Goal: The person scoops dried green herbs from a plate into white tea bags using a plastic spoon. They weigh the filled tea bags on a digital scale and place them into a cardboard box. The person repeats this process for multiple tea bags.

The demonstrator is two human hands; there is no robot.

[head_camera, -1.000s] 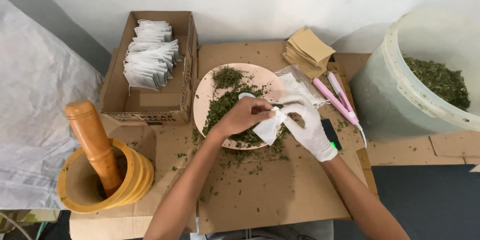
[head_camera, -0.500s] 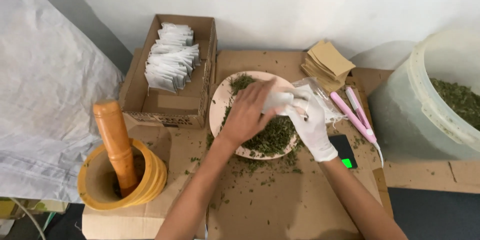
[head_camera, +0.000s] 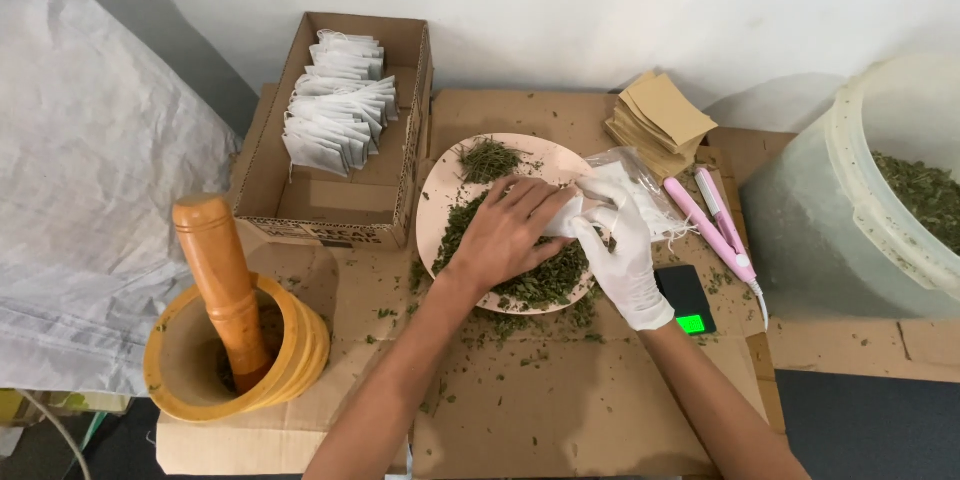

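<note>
A head camera looks down at two hands working over a plate of dried green leaves. The left hand [head_camera: 510, 235], bare, lies palm down across the middle of the plate, fingers loosely curled, their tips resting on one end of a small white filter bag [head_camera: 570, 215]. The right hand [head_camera: 620, 250], in a white glove, is closed around the other end of that bag, pinching it just above the leaves. How the bag's mouth stands cannot be told, since the fingers cover it.

The pink plate [head_camera: 445, 195] sits on the cardboard-covered tabletop [head_camera: 560, 400], with the pile of dried leaves [head_camera: 545, 280] spread under the hands and crumbs scattered off its near edge. By the look of it, the step in hand is filling or settling leaves into the bag; a next move would call for keeping the bag's opening upright and the grip gentle, as the paper looks thin.

Just right of the plate lie a clear plastic packet [head_camera: 640, 185], a small black scale with a green light [head_camera: 686, 300] and a pink sealing tool [head_camera: 710, 225]. Behind them is a stack of tan paper envelopes [head_camera: 662, 115]. Farther right stands a large translucent bucket [head_camera: 850, 210] holding more leaves. To the left are a cardboard box [head_camera: 340, 205] of white bags and a wooden mortar [head_camera: 290, 350] with its pestle [head_camera: 215, 265].
</note>
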